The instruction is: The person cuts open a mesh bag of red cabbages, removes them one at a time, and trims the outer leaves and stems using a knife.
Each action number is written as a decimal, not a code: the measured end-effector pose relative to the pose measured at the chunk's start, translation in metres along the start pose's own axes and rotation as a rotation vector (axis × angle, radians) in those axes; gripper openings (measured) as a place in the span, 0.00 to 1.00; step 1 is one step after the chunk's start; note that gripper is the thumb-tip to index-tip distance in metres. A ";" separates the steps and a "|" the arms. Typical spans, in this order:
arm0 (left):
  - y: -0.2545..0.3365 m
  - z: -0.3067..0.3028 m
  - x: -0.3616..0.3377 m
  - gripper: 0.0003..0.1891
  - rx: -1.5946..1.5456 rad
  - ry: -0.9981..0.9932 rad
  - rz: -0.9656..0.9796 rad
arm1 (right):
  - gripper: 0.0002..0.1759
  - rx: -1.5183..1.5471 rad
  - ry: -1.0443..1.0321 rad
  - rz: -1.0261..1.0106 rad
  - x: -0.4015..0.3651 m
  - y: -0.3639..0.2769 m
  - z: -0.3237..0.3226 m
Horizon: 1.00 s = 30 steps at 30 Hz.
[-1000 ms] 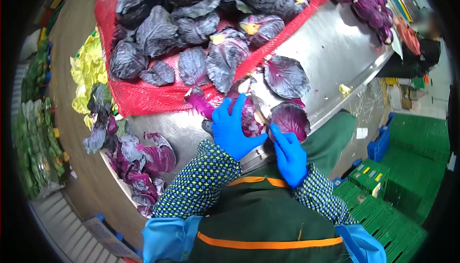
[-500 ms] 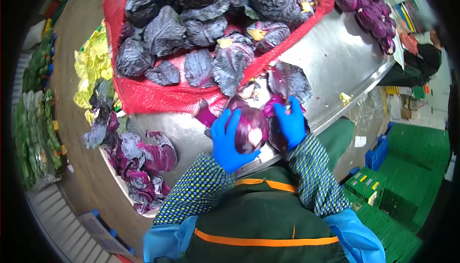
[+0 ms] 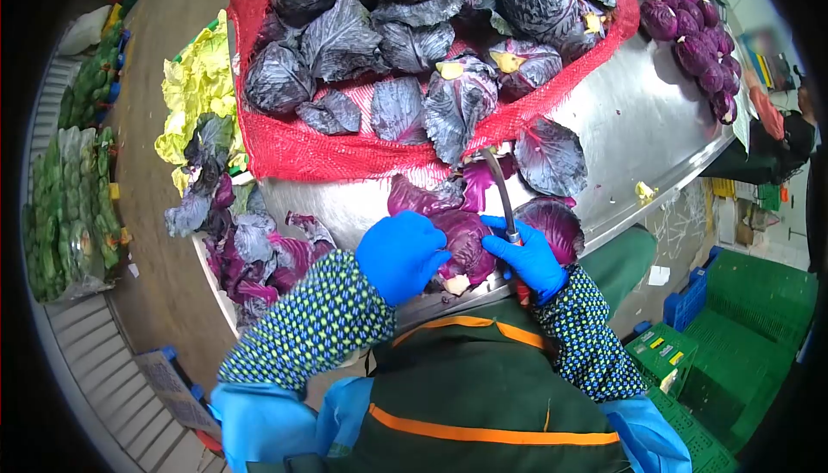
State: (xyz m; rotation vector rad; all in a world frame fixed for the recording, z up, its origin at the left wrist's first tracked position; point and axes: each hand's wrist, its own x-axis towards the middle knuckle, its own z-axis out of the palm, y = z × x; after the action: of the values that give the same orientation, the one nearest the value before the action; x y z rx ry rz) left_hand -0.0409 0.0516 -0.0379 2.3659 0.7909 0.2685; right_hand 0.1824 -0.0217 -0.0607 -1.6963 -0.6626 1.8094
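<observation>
A red cabbage (image 3: 466, 244) rests near the table's front edge, its pale cut stem towards me. My left hand (image 3: 401, 256), in a blue glove, touches its left side with fingers curled closed; what they pinch is hidden. On the right, my gloved right hand (image 3: 536, 264) is wrapped round the red handle of a knife (image 3: 497, 175). Its dark, curved blade points away from me, beside the cabbage. Loose purple leaves lie around it, including a large dark leaf (image 3: 550, 158) behind and a cupped one (image 3: 552, 227) at the right.
Behind, a red mesh sack (image 3: 345, 158) bears several untrimmed cabbages. Trimmed cabbages (image 3: 690, 33) are piled at the far right of the metal table (image 3: 621, 111). Discarded leaves (image 3: 259, 253) and yellow-green leaves (image 3: 203, 85) lie left. Green crates (image 3: 742, 326) stand right; another person (image 3: 768, 137) is beyond.
My left hand has gone from spread on the cabbage to curled closed. A knife now shows in my right hand, where none was visible before. The scene has shifted right in view.
</observation>
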 end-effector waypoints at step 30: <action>0.032 0.088 -0.072 0.55 -1.287 0.390 -0.831 | 0.16 0.003 0.112 -0.143 0.032 0.007 0.044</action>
State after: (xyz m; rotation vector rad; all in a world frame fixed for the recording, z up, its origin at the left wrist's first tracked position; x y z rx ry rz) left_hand -0.0508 -0.0553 -0.0865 0.7082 1.1950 0.6309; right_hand 0.1368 -0.0039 -0.0850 -1.6902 -0.7140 1.6038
